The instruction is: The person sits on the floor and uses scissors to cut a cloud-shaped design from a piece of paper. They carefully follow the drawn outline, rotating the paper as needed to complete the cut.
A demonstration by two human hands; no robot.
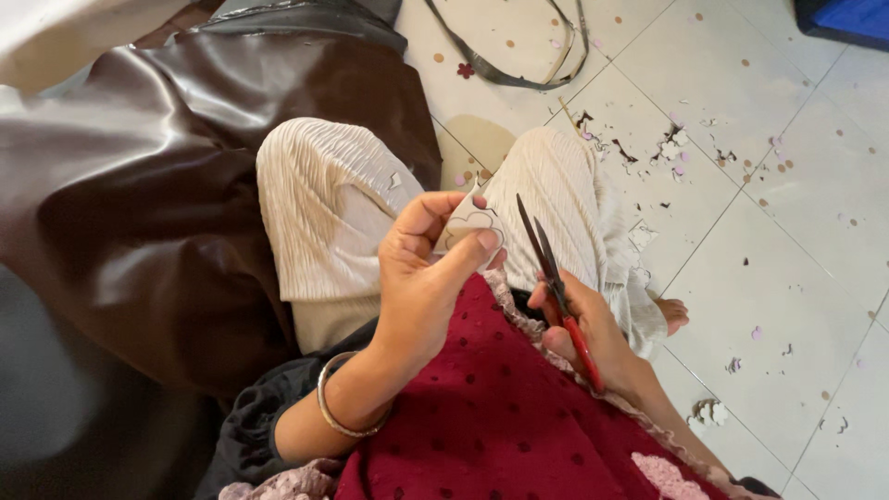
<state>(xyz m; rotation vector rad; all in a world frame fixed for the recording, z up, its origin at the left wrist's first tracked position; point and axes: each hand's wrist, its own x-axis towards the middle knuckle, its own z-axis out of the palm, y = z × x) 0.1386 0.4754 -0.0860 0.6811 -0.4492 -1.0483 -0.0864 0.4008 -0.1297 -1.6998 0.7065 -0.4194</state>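
Note:
My left hand (pixel 421 264) pinches a small pale cut-out piece (pixel 470 220) with a flower-like outline drawn on it, thumb and fingers closed on its edges, above my lap. My right hand (pixel 583 324) grips red-handled scissors (pixel 554 282); their dark blades point up and away, slightly parted, just right of the piece and not touching it. Both hands hover over my cream pleated trousers (pixel 324 204) and a dark red dotted garment (pixel 500 407). A metal bangle (pixel 333 407) circles my left wrist.
A large sheet of glossy dark brown leather-like material (pixel 139 185) lies on the left. White floor tiles (pixel 787 278) on the right carry several small scraps and cut-outs. A dark strap loop (pixel 519 74) lies at the top; a blue object (pixel 852 18) sits top right.

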